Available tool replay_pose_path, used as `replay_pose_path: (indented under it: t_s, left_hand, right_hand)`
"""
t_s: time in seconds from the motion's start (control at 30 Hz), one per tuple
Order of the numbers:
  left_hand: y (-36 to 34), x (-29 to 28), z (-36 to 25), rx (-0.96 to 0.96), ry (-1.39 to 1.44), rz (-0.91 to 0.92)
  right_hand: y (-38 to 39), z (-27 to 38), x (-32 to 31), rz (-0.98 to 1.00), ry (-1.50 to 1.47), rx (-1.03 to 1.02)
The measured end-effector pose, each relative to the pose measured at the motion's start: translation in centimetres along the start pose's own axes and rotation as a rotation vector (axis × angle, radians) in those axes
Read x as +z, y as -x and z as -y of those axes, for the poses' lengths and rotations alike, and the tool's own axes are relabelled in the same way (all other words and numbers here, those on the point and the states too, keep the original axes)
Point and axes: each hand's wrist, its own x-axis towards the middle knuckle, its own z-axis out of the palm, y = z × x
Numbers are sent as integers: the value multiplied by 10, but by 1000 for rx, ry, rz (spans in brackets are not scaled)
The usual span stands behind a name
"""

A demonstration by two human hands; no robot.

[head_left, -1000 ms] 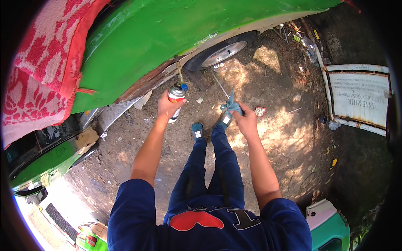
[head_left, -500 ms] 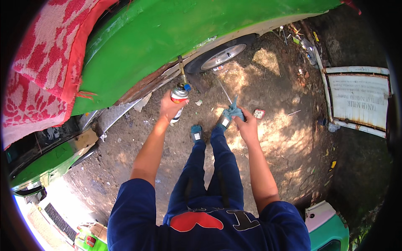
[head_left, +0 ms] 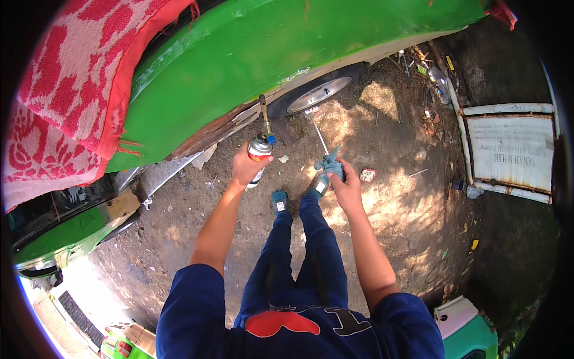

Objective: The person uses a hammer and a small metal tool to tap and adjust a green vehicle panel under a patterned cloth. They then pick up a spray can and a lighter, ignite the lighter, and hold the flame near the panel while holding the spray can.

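A: Nearest the camera?
B: Blue sleeves and blue trousers, seen from above; two bare forearms reaching forward over dirt ground (head_left: 382,239).

A: Left hand?
B: Left hand (head_left: 247,167), fingers wrapped tight round a gas torch (head_left: 260,151). Can upright, slightly tilted, with a blue knob beside the top and a brass nozzle pointing up at the rusty lower edge of the green car body (head_left: 287,54). Nozzle tip right at that edge; touching or not, cannot tell.

A: Right hand?
B: Right hand (head_left: 345,185), fingers closed round a blue-grey rag (head_left: 329,164) bunched about the near end of a thin metal rod (head_left: 318,135). Rod slanting up and away toward the wheel (head_left: 314,96), far end near the tyre's foot.

A: On the ground?
B: Two shoes (head_left: 299,194) between the hands; a small red and white packet (head_left: 367,175) just right of the right hand.

A: Farther off?
B: Red and white patterned cloth (head_left: 72,96) draped over the car at upper left. White signboard (head_left: 511,152) lying flat at the right edge, well apart from the hands. Litter scattered near the top right.
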Motion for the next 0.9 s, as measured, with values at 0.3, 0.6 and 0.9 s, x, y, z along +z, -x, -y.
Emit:
replay_pose_path:
  t_s: [0.3,0.6,0.9]
  left_hand:
    - [-2,-1,-9,8,18,-1]
    - [-3,4,-7,-29,-23,0]
    - [-5,13,-12,-80,-23,1]
  right_hand:
    - [-11,-3,3,10,15,-87]
    - [-12,-7,-3,-10,-34,-84]
    - [-11,-14,-9,-25,-94,-68]
